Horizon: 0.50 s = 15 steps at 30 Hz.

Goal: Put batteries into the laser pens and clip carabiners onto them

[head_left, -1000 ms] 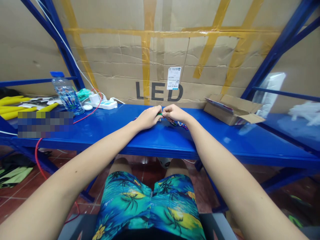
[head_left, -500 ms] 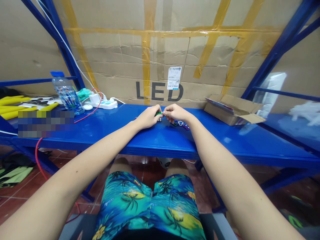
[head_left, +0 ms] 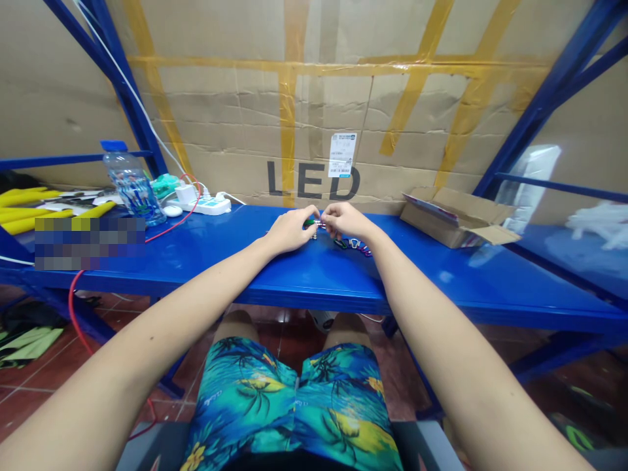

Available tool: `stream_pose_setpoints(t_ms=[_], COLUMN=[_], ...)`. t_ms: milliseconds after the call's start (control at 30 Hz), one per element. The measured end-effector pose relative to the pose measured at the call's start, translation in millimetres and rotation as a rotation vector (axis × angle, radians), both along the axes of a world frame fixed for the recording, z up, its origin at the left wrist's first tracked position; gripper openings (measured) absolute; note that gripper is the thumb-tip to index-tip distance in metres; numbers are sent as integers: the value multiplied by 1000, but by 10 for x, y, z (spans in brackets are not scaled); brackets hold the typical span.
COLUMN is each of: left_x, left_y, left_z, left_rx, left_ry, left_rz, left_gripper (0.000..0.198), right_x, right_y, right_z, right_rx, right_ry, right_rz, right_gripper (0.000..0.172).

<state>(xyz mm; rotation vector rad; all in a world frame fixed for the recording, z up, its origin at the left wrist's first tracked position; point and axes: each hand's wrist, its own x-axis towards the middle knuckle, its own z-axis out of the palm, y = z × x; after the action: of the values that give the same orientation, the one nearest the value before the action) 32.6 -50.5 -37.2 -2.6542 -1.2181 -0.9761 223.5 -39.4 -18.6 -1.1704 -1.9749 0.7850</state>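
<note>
My left hand [head_left: 293, 229] rests on the blue table, thumb and fingers closed around a small green object [head_left: 309, 222] that is mostly hidden. Thin silvery pieces [head_left: 318, 224] show in the narrow gap between my hands. My right hand [head_left: 346, 221] is in a pinch beside them; what lies between its fingertips is too small to make out. Below my right hand, a curved row of small coloured loops [head_left: 354, 244], resembling carabiners in green, silver, purple and blue, lies on the table. A small shiny piece [head_left: 314, 236] sits just under my left fingertips.
An open cardboard box [head_left: 451, 219] stands at the right. To the left are a water bottle [head_left: 131, 186], a white power strip [head_left: 210, 206], a red cable [head_left: 169, 229] and yellow-handled items [head_left: 34, 212]. A large cardboard panel [head_left: 220, 131] rises behind the blue table [head_left: 294, 281].
My right fingertips have shifted slightly up and away from my left hand, and more of the silvery pieces between them shows. My left hand has barely moved.
</note>
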Motion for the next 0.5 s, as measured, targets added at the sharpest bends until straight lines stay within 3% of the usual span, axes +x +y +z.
stream_pose_setpoints(t_ms=[133,267,500], left_x=[1,-6,-8], left_y=[0,1,-7], left_z=[15,25,28], left_rx=[10,16,11], left_ry=[11,25,-11], left_rz=[20,43,51], left_gripper=[20,18,17], right_x=[53,148,185], right_y=[54,63,-33], right_z=[1,14,71], right_rx=[52,112,-9], right_ry=[-73,-315,-673], right_rz=[-116,-210,-236], right_gripper=[11,9,17])
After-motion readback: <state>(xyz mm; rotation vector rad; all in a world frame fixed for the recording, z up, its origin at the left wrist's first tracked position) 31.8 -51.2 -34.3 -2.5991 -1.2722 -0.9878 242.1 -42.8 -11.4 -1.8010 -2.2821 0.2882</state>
